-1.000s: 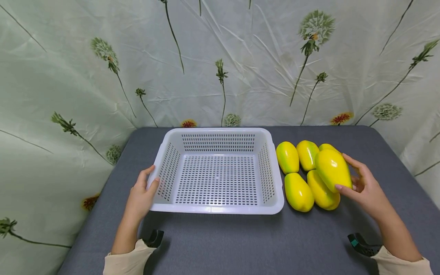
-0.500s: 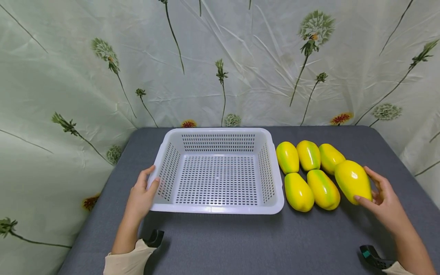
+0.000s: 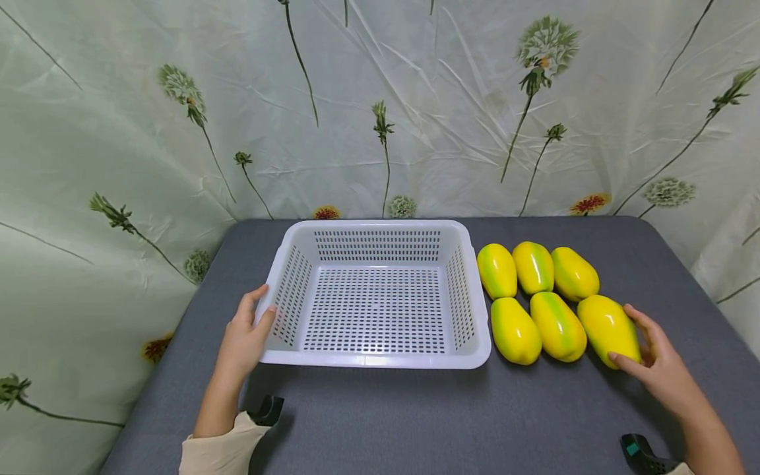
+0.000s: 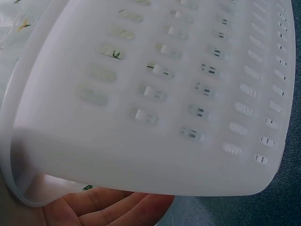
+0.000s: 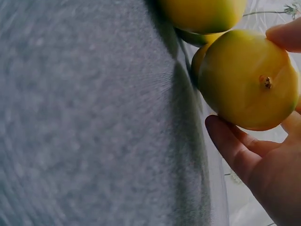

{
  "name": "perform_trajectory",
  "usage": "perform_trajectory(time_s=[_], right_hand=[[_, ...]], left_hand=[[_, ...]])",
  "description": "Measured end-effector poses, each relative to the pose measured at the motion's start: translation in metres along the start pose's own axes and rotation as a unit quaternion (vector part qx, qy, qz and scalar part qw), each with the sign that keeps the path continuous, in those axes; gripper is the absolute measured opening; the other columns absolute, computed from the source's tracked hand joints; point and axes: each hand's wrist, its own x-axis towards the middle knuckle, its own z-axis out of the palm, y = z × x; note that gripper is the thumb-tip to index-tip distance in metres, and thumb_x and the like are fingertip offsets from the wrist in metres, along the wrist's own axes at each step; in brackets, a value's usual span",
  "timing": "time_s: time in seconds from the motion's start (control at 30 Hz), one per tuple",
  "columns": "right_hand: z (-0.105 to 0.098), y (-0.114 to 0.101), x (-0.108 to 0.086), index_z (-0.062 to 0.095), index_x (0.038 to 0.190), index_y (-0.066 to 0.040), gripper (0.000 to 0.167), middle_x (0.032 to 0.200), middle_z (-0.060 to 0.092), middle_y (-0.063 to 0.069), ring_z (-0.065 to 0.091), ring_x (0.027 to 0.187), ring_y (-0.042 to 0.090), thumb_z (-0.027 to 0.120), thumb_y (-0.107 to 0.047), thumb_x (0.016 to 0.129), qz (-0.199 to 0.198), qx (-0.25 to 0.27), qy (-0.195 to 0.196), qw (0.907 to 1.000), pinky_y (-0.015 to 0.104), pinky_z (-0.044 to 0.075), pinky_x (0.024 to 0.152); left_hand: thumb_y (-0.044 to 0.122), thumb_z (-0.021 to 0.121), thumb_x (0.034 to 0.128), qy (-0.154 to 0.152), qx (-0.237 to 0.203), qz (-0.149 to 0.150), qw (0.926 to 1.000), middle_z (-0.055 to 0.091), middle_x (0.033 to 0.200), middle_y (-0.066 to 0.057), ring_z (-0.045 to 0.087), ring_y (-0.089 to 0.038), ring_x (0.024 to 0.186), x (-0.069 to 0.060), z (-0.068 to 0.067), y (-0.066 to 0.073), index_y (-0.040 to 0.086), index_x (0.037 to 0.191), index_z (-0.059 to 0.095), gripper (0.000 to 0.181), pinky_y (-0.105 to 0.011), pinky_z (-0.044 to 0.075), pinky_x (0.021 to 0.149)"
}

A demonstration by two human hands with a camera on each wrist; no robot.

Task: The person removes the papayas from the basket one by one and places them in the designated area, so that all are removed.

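Note:
My left hand [image 3: 243, 340] grips the left rim of a white perforated plastic basket [image 3: 374, 361]. The thumb lies over the rim; in the left wrist view, fingers [image 4: 117, 207] show below the basket wall. On the right, my right hand [image 3: 667, 363] holds a glossy yellow-green papaya [image 3: 608, 330] between thumb and fingers. It is the front right fruit of two short rows. Beside it are a front middle papaya [image 3: 558, 326] and a front left papaya [image 3: 515, 331]. The right wrist view shows the stem end of the held papaya [image 5: 249, 80].
Behind the front row lie three more papayas, with the back right papaya [image 3: 574, 274] closest to my right hand. The basket's right side stands next to the fruit. A grey cloth covers the table [image 3: 427, 422]. A flower-print curtain [image 3: 439, 152] hangs behind the table.
My right hand has carried its papaya right and down, from above the others to the right end of the front row. My left hand and the basket have stayed in place.

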Motion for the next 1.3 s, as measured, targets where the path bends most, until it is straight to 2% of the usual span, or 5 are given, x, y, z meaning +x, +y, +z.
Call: perform_trajectory(time_s=[0.2,0.6,0.9,1.2,1.3], right_hand=[[0.003,0.001,0.0,0.005,0.145,-0.015,0.082,0.149,-0.004,-0.001,0.031,0.102,0.065,0.059,-0.005,0.085,0.02,-0.005,-0.009,0.9997,0.004,0.032,0.063],[0.003,0.006,0.002,0.001,0.145,-0.018,0.084,0.149,-0.007,0.006,0.033,0.102,0.062,0.06,-0.012,0.086,0.033,-0.012,-0.024,0.9991,0.009,0.034,0.063],[0.007,-0.003,0.001,-0.004,0.145,-0.019,0.083,0.148,-0.015,0.007,0.008,0.117,0.062,0.057,-0.015,0.088,0.046,0.019,-0.024,0.9985,0.067,0.012,0.088],[0.0,-0.013,-0.001,0.003,0.145,-0.023,0.084,0.147,-0.011,-0.011,-0.005,0.134,0.02,0.058,-0.003,0.085,-0.027,0.012,0.006,0.9996,0.004,0.004,0.092],[-0.005,-0.024,0.002,0.003,0.145,-0.022,0.085,0.147,-0.011,-0.012,-0.008,0.133,0.017,0.059,-0.003,0.085,-0.036,0.006,0.008,0.9993,0.018,-0.001,0.101]], left_hand=[[0.037,0.039,0.094,-0.002,0.007,-0.004,1.0,0.051,0.119,-0.027,0.06,-0.038,0.085,0.0,0.0,0.0,0.014,0.14,0.028,0.053,-0.049,0.047,0.054],[0.031,0.041,0.0948,-0.017,0.01,-0.023,0.9995,0.05,0.122,-0.024,0.059,-0.038,0.09,0.001,-0.002,0.005,0.015,0.14,0.027,0.05,-0.046,0.048,0.06],[0.03,0.041,0.0948,-0.019,0.016,-0.025,0.9994,0.051,0.121,-0.024,0.059,-0.037,0.089,0.002,-0.003,0.002,0.015,0.14,0.027,0.05,-0.045,0.048,0.06],[0.032,0.041,0.0943,-0.014,0.063,-0.023,0.9976,0.052,0.118,-0.025,0.06,-0.036,0.087,0.003,-0.007,0.007,0.012,0.14,0.029,0.051,-0.045,0.047,0.061],[0.029,0.043,0.0935,0.001,0.114,0.016,0.9933,0.046,0.124,-0.025,0.053,-0.039,0.097,0.003,-0.01,0.01,0.006,0.137,0.033,0.05,-0.051,0.043,0.07]])
